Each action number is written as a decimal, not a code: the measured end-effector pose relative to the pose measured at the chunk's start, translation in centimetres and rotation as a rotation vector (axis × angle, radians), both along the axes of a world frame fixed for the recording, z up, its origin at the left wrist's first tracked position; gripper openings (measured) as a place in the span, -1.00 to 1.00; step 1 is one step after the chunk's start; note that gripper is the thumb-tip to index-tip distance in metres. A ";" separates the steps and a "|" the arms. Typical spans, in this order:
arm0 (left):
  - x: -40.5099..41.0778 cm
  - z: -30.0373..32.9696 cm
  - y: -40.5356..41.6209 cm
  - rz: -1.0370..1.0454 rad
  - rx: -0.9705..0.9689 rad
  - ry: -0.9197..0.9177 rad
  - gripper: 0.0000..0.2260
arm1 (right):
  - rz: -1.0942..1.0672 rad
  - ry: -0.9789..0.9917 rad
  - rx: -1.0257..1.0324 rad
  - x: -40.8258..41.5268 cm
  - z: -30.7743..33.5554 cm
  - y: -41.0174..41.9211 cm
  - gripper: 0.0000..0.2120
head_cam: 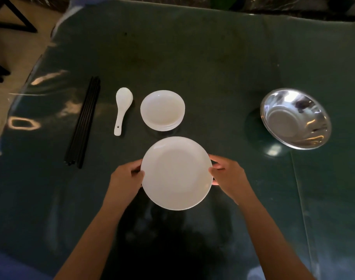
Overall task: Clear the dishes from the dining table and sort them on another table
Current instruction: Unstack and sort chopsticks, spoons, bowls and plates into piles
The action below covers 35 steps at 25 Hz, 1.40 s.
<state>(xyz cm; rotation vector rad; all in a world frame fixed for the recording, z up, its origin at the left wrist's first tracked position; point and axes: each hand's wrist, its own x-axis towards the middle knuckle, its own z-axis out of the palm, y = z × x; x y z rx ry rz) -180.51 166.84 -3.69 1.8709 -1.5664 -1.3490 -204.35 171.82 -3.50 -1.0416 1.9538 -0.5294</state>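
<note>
White dinner plate (176, 173) is sitting near the middle of the dark green worktop (213, 63), gripped at opposite rims: left hand (126, 176) and right hand (227, 174) are curling closed around it, likely for a level carry. Beyond it, stacked small dishes (162, 110), a ceramic spoon (121, 108), black chopsticks (84, 122) and far-right steel bowls (295, 118) are lying grouped by kind.

White plate (176, 173) gripped by both hands, left hand (125, 179), right hand (229, 174)

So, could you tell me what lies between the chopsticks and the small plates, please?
In the head view, only a white spoon lies between the chopsticks and the small plates, on the table.
</note>
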 end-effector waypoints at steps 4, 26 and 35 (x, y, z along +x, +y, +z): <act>-0.7 0.0 0.3 0.055 -0.088 -0.010 -0.69 | -0.001 0.040 -0.063 0.2 0.2 0.4 -0.58; -12.4 -1.8 -3.2 0.261 0.139 0.345 -0.80 | -0.678 -0.367 -0.169 -9.3 -0.9 -0.9 -0.79; -14.0 -1.9 -3.7 0.351 0.117 0.440 -0.78 | -0.676 -0.369 -0.233 -8.3 -1.1 -2.0 -0.71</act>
